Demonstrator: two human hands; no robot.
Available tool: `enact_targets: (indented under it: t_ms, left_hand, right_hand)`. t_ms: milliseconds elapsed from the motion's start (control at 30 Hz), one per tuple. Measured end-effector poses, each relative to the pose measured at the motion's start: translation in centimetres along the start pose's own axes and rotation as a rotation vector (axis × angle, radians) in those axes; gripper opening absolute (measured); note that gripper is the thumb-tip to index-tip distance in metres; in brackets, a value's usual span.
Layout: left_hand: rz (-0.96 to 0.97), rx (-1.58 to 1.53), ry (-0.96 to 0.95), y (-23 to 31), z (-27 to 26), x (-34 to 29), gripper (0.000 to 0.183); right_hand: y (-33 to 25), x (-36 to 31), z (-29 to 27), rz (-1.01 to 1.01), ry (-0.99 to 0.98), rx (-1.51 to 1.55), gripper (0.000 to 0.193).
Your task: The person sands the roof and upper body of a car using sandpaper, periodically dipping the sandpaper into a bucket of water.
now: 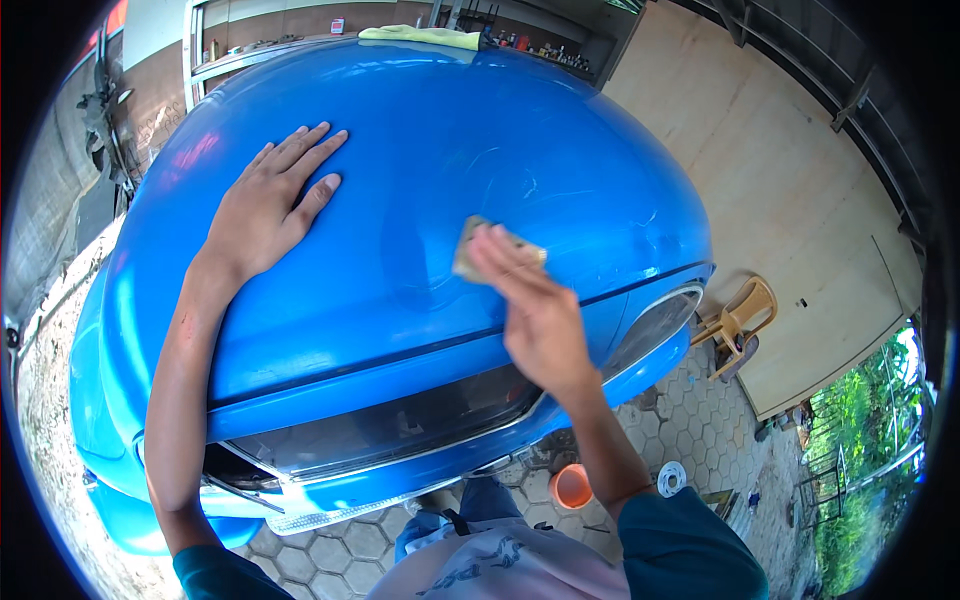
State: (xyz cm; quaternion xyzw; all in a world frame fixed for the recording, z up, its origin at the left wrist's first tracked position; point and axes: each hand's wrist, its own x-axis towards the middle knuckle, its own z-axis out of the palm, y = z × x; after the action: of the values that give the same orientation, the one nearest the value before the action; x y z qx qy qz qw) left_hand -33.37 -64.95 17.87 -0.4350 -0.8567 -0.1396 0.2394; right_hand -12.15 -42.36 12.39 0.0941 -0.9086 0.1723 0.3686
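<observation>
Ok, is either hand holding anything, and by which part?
The right hand holds a tan pad by its upper face; the left hand lies on the blue roof, holding nothing.

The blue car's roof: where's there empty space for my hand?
On the roof, one bare patch lies between the left hand and the tan pad under the right hand; another stretches from the pad toward the pale cloth. It's crowded around the right hand.

The right hand (545, 330), toward four o'clock, is blurred (so is its tan block (468, 252)). At six, the edge crops the shirt (500, 565).
</observation>
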Motion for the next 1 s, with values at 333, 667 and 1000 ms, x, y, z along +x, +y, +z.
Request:
enact_targets:
  t_ms: [333, 667, 1000]
  left_hand:
    - [-0.036, 0.007, -0.003, 0.2, -0.5, -0.1, 0.05]
    - [-0.066, -0.028, -0.024, 0.1, -0.2, -0.4, 0.05]
    - [0.007, -0.018, 0.022, 0.8, -0.3, -0.3, 0.05]
  right_hand:
    - [9.9, -8.0, -5.7, 0.262, 0.555, -0.22, 0.034]
    - [-4.4, -3.7, 4.9, -0.066, 0.353, 0.072, 0.021]
    - [5.7, -7.2, -0.8, 0.061, 0.582, -0.169, 0.02]
